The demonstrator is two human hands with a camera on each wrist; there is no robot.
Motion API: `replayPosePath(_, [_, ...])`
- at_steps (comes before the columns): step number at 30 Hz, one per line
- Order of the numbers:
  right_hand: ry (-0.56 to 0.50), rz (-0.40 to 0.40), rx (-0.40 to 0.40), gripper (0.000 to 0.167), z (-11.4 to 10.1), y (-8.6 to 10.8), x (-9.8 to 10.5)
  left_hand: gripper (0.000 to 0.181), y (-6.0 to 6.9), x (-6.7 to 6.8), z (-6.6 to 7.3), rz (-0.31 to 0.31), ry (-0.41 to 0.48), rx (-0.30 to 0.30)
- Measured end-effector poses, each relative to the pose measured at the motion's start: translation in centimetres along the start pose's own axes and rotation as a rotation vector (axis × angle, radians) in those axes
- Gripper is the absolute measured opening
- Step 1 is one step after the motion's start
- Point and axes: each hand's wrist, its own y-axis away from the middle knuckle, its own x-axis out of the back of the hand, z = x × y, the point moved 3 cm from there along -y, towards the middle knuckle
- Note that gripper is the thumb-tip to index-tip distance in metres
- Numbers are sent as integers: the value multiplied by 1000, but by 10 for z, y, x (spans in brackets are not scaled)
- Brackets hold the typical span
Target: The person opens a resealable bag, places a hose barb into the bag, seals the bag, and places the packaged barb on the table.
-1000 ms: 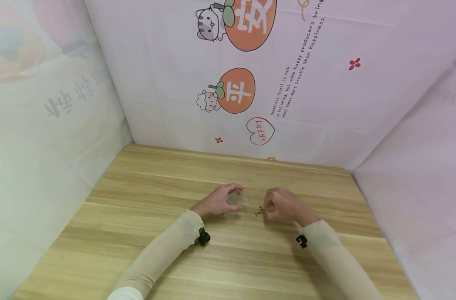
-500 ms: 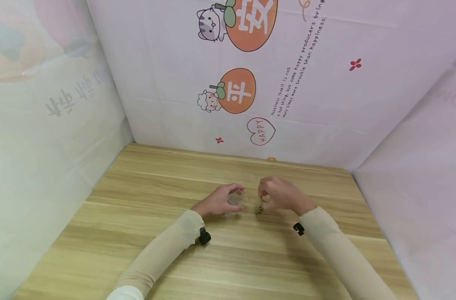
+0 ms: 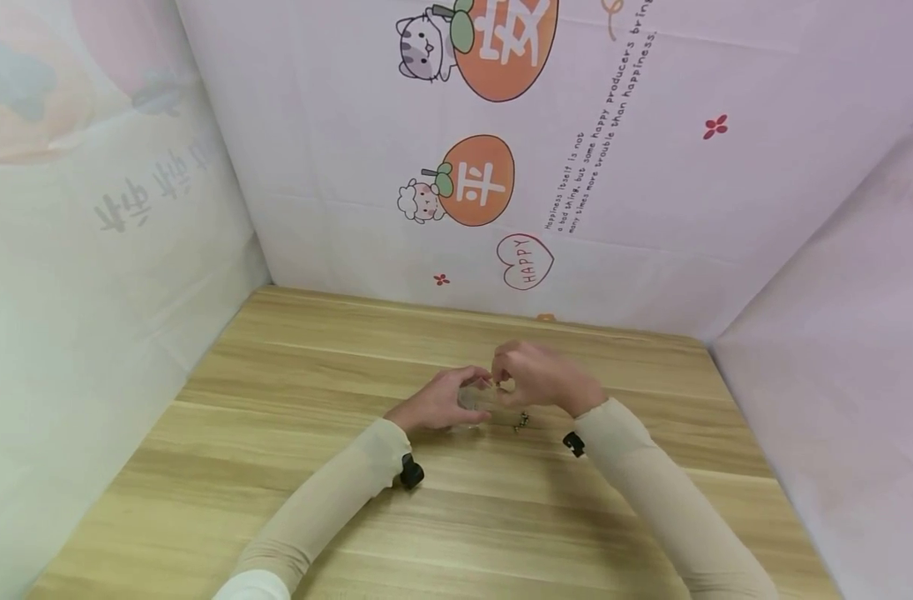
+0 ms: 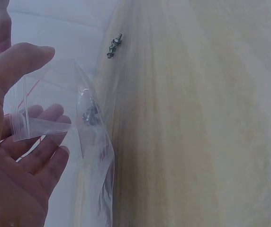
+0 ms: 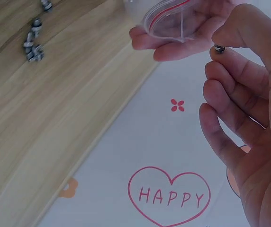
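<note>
My left hand (image 3: 443, 400) holds a clear plastic zip bag (image 4: 95, 156) with its mouth spread between thumb and fingers; a red line runs along the seal. Small metal pieces (image 4: 91, 116) lie inside the bag. Beside the bag's mouth, my right hand (image 3: 535, 377) pinches one small metal screw-like piece (image 5: 219, 48) between thumb and index finger, its other fingers loosely bent. Several more metal pieces (image 3: 521, 422) lie in a small group on the wooden table, just below my right hand in the head view.
The wood-grained table (image 3: 456, 517) is bordered by white printed cloth walls (image 3: 336, 167) at the back and both sides. A black wrist device (image 3: 411, 472) sits at my left sleeve, another (image 3: 574, 443) at my right.
My right hand has moved left and slightly up from the loose metal pieces to the bag's mouth, with a small piece pinched. My left hand has stayed in place around the bag.
</note>
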Motion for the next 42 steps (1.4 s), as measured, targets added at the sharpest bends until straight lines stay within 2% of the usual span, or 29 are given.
replayPosePath(8, [24,48,3,9,-1,-8,-9,66,-1,1,1,0,29,-21])
replayPosePath(15, [-52,80,17,11,-2,-12,-18,58,-1,2,1,19,20,-36])
replayPosePath(20, [-50,101,27,8,-2,-11,-21,59,-1,1,1,18,16,-41])
replayPosePath(27, [-77,178,33,17,1,0,-17,67,0,1,1,3,24,-34])
replayPosePath(35, [-24,159,-30,19,3,17,-7,68,-1,0,0,-6,12,20])
replayPosePath(42, [12,146,-49,21,7,32,-6,70,-1,0,-1,-8,9,19])
